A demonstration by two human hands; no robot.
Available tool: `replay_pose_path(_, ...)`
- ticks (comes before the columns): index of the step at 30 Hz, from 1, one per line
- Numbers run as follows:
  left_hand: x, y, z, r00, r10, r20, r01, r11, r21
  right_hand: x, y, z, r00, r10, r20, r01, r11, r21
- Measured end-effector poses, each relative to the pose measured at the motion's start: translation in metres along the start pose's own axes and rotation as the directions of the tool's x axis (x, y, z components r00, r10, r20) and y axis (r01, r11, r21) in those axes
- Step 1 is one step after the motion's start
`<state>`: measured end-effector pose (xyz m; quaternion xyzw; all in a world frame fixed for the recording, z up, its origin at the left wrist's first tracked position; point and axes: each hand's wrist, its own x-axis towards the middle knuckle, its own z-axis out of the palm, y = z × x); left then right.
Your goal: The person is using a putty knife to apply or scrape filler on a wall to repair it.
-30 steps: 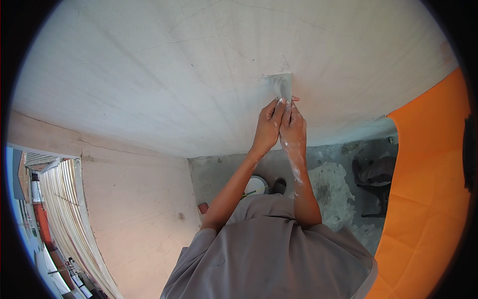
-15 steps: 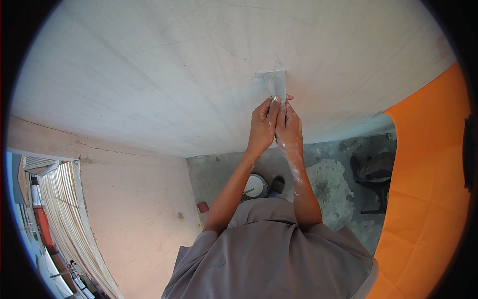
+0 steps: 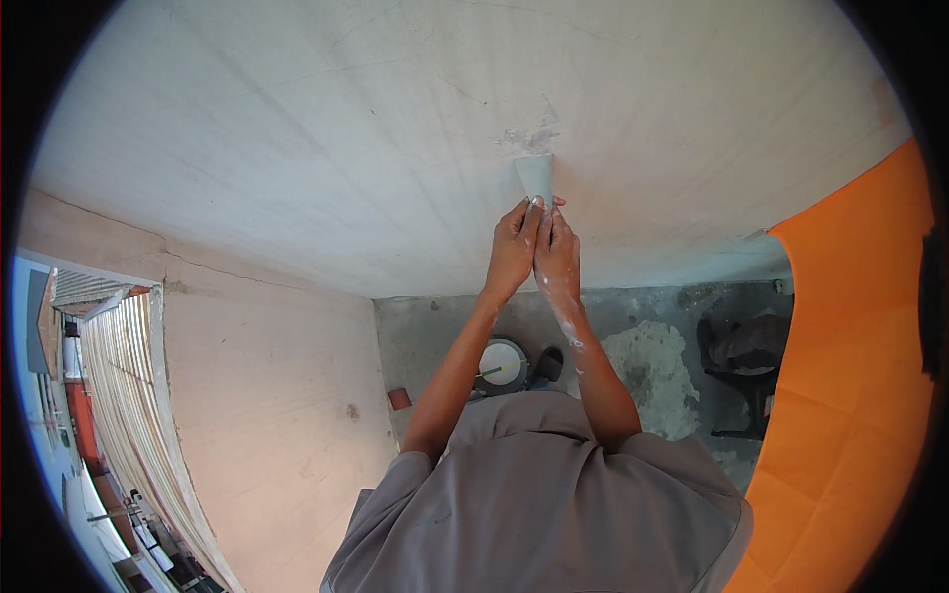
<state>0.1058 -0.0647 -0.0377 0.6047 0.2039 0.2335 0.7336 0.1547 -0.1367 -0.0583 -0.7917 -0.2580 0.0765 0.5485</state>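
Note:
A putty knife [image 3: 535, 175] with a broad pale blade stands against the pale wall [image 3: 326, 148] in front of me. My left hand [image 3: 512, 247] is closed on it, the thumb pressed along the lower part of the blade. Close beside it, my right hand [image 3: 560, 259] is closed round the handle, which the fingers mostly hide. White smears mark the right hand and forearm. Just above the blade's edge is a rough grey patch [image 3: 531, 134] on the wall, and thin cracks run higher up.
Below me on the concrete floor stand a white-topped bucket [image 3: 501, 364] with a green stick across it and a reddish block [image 3: 398, 398]. A dark chair [image 3: 746, 371] stands to the right, beside an orange cloth [image 3: 840, 376]. At left is a window opening [image 3: 119, 385].
Both hands have drawn the putty knife slightly down and left along the wall. More of the rough grey patch shows above the blade.

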Motion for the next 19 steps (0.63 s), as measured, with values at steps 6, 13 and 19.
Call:
replay_pose_path(6,-0.002,0.016,-0.008,0.995,0.075,-0.061,-0.06,0.976,0.211,0.004,0.007,0.021,0.984,0.168,0.056,-0.176,0.895,0.409)
replay_pose_path(13,0.006,0.02,-0.029,0.99,0.015,0.143,-0.036,0.989,0.146,-0.005,-0.019,0.027,0.957,0.288,-0.026,-0.267,0.916,0.298)
replay_pose_path(19,-0.002,0.019,-0.026,0.983,-0.017,0.183,0.002,0.996,0.084,-0.014,-0.02,0.012,0.98,0.179,-0.086,-0.154,0.959,0.237)
